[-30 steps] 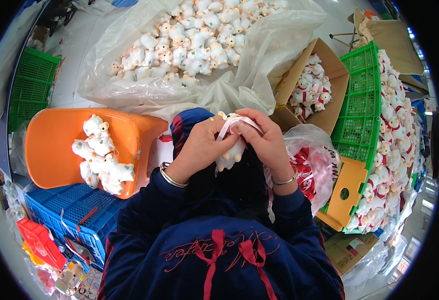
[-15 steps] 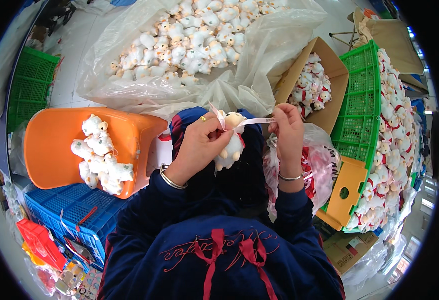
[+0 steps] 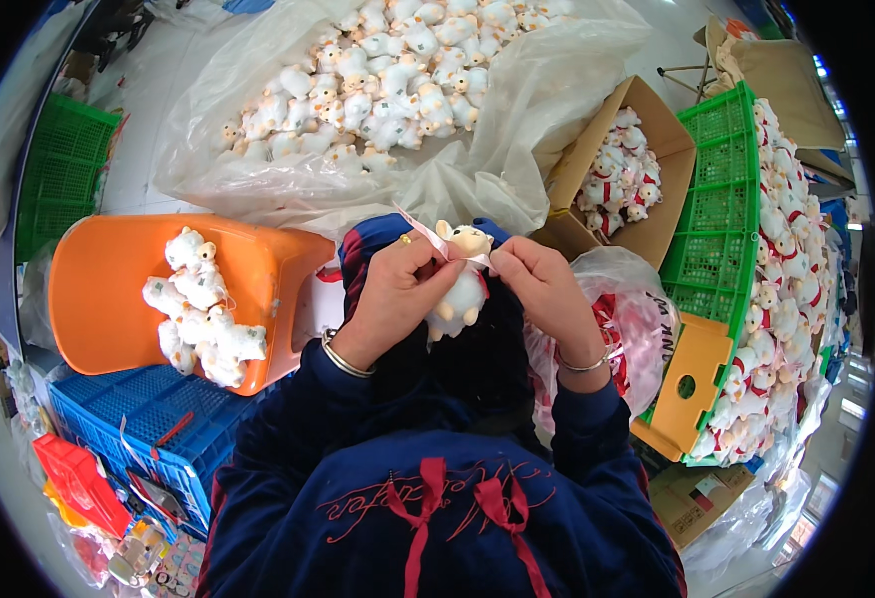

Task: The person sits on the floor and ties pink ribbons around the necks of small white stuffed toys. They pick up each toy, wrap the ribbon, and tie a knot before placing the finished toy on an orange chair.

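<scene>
Over my lap, a small white plush sheep with a cream face is held upright. A pale pink ribbon runs round its neck, one end sticking up past my left fingers. My left hand is closed, thumb and fingers pinching the ribbon at the toy's neck. On the other side, my right hand pinches the ribbon close to the neck, just right of the face. Both hands are level, with the toy's head between them.
Plush toys fill a clear plastic sheet ahead. An orange chair at left bears several more. To the right are a cardboard box of toys with red ribbons, a green crate, and a plastic bag. A blue crate stands lower left.
My right hand has moved left, from the ribbon's outstretched end to beside the toy's neck. My left hand stays nearly where it was, still pinching.
</scene>
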Motion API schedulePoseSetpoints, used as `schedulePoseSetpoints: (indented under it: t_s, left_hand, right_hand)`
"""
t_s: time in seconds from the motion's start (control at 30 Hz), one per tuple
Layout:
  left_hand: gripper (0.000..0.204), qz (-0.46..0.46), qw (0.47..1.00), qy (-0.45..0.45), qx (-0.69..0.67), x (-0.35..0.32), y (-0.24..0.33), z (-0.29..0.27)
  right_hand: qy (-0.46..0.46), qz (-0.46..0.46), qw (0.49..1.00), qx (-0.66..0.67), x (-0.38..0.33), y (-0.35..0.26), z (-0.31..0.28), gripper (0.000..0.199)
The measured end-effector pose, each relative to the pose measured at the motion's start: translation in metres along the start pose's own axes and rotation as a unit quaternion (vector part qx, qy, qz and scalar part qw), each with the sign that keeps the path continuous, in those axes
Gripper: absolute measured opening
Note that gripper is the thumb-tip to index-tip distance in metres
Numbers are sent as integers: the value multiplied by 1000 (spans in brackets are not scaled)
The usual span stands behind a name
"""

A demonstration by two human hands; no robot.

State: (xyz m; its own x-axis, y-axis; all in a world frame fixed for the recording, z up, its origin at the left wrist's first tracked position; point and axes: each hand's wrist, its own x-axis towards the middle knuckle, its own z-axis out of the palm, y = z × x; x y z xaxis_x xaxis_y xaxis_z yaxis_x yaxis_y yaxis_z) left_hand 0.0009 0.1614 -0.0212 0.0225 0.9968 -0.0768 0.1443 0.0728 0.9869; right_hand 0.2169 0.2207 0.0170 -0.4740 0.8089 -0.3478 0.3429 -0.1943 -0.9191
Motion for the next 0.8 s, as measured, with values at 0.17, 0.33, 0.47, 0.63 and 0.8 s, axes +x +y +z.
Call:
schedulePoseSetpoints:
  t_s: [0.17, 0.33, 0.47, 0.63, 0.8]
  left_hand:
    - [10, 30, 997, 60, -41, 3, 1, 9]
    - [8, 22, 997, 74, -16, 2, 12, 9]
    - [8, 44, 997, 64, 7, -1, 8, 7]
    - [9, 62, 995, 82, -2, -2, 8, 8]
    - [9, 49, 995, 78, -30, -1, 7, 9]
  right_hand:
    - [-105, 14, 980, 167, -6, -8, 3, 22]
    - [-45, 6, 997, 67, -1, -14, 7, 22]
    - [-19, 32, 968, 248, 4, -4, 10, 22]
    - [-58, 86, 980, 172, 4, -16, 10, 22]
    - [-72, 21, 987, 143, 2, -7, 12, 16]
